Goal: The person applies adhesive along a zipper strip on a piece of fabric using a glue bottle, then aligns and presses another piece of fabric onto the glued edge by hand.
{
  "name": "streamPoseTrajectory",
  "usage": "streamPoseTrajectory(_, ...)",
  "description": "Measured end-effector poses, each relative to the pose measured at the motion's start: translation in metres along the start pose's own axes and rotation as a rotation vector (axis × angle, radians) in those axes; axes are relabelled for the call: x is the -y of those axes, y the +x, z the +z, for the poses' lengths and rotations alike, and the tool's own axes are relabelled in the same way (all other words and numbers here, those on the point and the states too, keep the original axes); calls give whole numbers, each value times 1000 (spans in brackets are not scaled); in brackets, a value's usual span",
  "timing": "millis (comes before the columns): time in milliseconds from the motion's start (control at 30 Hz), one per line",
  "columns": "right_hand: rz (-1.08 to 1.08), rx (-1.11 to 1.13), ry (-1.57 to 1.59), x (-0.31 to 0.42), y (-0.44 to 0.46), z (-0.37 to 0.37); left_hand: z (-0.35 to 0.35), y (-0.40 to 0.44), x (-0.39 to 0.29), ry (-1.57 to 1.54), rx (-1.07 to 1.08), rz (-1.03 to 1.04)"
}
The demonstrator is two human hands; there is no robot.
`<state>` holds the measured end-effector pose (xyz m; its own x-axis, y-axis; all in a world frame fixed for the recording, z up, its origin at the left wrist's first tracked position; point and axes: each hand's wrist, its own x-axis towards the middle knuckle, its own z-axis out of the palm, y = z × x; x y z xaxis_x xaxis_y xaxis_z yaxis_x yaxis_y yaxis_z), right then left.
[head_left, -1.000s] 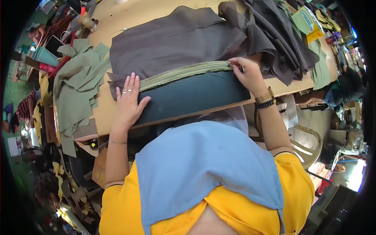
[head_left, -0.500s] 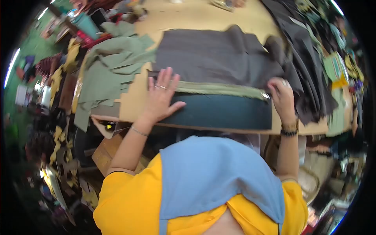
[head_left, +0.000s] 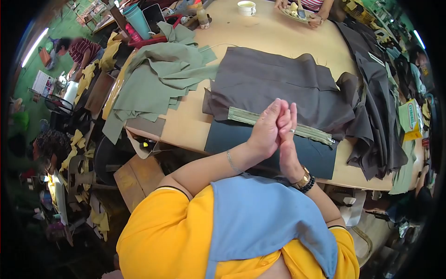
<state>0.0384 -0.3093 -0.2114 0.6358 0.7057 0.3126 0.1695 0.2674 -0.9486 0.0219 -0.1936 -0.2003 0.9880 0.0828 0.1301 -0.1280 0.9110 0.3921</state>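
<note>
Palm against palm, my left hand (head_left: 265, 132) and my right hand (head_left: 289, 156) meet above the table edge. The left one's fingers are curled closed, with no object visible in them; the right one's fingers point up, stretched out, and it holds nothing visible. Behind and below them lies a green zipper strip (head_left: 241, 116) along the lower edge of a dark brown fabric piece (head_left: 260, 76), its middle partly hidden by my hands. A metal slider (head_left: 331, 140) shows at its right end. Under the strip is a black board (head_left: 223, 139) at the table edge.
Green fabric pieces (head_left: 155, 74) lie at the left, more dark fabric (head_left: 376, 111) at the right. Farther back are a white cup (head_left: 246, 8), a bottle (head_left: 202, 16) and another person's hands with a plate (head_left: 297, 13). A yellow-green box (head_left: 409, 120) stands far right.
Both my hands have left the fabric and zipper strip and come together over the board. The view has shifted, so more of the table's far side shows.
</note>
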Motion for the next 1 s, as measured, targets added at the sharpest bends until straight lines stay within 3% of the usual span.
streamPoseTrajectory(133, 41, 66, 78, 2, -2, 3, 2, -9, -9, 35, -115, -47)
streamPoseTrajectory(167, 32, 89, 158, 0, -2, 2, 42, -14, -10, 216, -325, 27)
streamPoseTrajectory(267, 183, 24, 197, 14, 1, 6, 37, -22, -5, 308, -227, 28)
streamPoseTrajectory(400, 67, 144, 45, -9, -8, 2, 3, -26, -5, 170, -63, -24)
streamPoseTrajectory(600, 27, 222, -30, 1, -13, 3, -15, -31, -15, 68, 1, -139)
streamPoseTrajectory(700, 41, 157, 146, -2, -14, 0, 42, -32, -17, 405, -173, -57)
streamPoseTrajectory(800, 113, 222, 212, -2, -21, -3, 39, -34, -22, 568, -108, -33)
streamPoseTrajectory(867, 137, 337, 203, -3, -24, -8, 21, -32, -31, 480, 46, -102)
streamPoseTrajectory(967, -16, 352, -2, 21, -7, -20, 8, -20, -58, 491, -37, 53)
streamPoseTrajectory(1000, 40, 337, -19, 28, -9, -27, 1, -11, -75, 483, -64, 140)
